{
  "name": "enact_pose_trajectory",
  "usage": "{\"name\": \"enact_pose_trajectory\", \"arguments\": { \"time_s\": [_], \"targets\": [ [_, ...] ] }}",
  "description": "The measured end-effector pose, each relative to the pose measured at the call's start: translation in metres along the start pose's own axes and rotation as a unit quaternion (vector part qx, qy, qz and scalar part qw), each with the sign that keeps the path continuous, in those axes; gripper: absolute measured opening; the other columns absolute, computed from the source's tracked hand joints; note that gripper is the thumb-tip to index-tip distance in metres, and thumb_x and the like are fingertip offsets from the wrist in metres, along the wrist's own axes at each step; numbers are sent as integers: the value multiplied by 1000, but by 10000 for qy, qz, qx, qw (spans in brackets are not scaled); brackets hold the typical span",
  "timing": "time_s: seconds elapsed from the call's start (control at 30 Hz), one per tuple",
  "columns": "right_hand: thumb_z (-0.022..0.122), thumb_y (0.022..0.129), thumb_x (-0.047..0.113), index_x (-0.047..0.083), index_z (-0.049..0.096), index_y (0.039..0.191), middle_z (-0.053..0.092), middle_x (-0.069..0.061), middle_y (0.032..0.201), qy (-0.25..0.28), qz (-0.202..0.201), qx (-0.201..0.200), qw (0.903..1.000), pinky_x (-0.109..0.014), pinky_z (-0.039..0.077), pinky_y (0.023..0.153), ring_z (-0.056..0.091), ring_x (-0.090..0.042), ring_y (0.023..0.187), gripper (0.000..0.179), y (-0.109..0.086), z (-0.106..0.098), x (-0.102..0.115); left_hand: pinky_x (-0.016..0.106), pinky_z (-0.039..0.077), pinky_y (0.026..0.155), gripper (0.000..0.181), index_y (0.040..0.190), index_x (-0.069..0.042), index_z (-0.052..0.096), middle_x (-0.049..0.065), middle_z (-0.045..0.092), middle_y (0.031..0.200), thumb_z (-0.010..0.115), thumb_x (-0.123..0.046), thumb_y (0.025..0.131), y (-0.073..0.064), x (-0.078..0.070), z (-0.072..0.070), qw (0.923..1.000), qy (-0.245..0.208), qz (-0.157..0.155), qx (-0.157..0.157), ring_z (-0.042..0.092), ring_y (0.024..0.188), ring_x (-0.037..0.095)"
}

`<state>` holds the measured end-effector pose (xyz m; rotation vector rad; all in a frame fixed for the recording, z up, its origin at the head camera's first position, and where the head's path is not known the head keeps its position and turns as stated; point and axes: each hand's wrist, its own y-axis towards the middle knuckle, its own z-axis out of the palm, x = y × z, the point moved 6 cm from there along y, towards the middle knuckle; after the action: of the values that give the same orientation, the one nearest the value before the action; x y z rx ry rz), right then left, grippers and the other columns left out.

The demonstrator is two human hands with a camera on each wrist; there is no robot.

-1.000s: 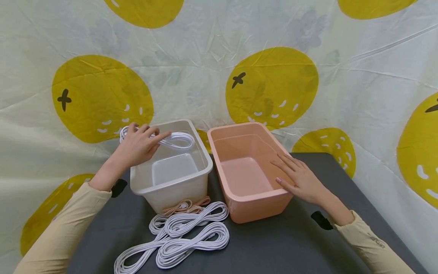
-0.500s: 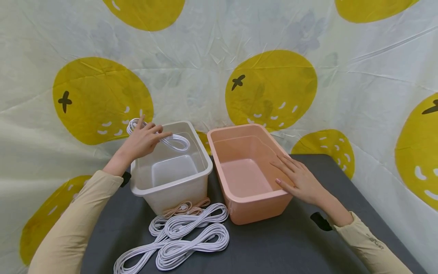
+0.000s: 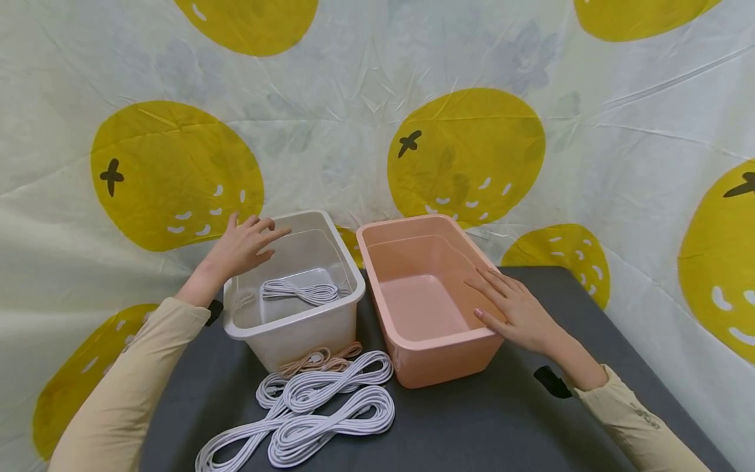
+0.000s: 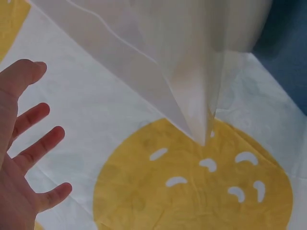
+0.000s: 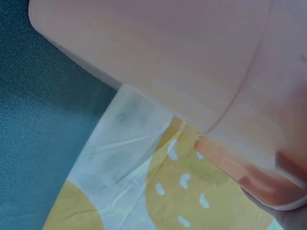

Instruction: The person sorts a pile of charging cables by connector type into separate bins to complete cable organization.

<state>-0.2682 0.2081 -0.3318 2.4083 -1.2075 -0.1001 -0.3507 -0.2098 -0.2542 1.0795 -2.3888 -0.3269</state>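
Note:
A coiled white cable (image 3: pixel 301 292) lies on the floor of the off-white plastic bin (image 3: pixel 312 318). Above that bin's left rim is my left hand (image 3: pixel 243 248), fingers spread and holding nothing; the left wrist view also shows the fingers (image 4: pixel 45 143) apart from the bin wall (image 4: pixel 158 72). My right hand (image 3: pixel 516 308) rests on the right rim of the pink bin (image 3: pixel 442 342), fingers extended over its inner side. In the right wrist view the pink bin's outer wall (image 5: pixel 158 52) fills much of the picture.
In front of the bins lie several bundled white cables (image 3: pixel 330 419) and a tan cable (image 3: pixel 318 358) against the off-white bin. The dark table (image 3: pixel 501 426) carries everything. A fruit-print curtain (image 3: pixel 330 151) hangs close behind.
The white cable coil has left my left hand and dropped into the off-white bin. The left fingers have opened above it. My right hand stays on the pink rim.

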Motion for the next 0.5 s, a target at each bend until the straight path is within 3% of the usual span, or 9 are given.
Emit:
{"name": "enact_pose_trajectory", "arguments": {
  "time_s": [0.27, 0.5],
  "targets": [
    [55, 84, 33, 19, 38, 136, 31, -15, 143, 51, 58, 37, 10000, -55, 21, 99, 26, -34, 131, 56, 0, 0, -1, 54, 31, 79, 47, 121, -20, 54, 7, 56, 103, 68, -23, 76, -5, -4, -9, 9999, 1, -93, -87, 48, 91, 29],
    [55, 84, 32, 18, 38, 136, 30, -15, 143, 52, 58, 46, 10000, -55, 21, 99, 26, -34, 131, 57, 0, -1, 1, 56, 33, 79, 44, 115, -16, 58, 9, 59, 97, 70, -21, 73, -15, -17, -25, 9983, -209, 145, -529, 51, 91, 31]
  ]
}}
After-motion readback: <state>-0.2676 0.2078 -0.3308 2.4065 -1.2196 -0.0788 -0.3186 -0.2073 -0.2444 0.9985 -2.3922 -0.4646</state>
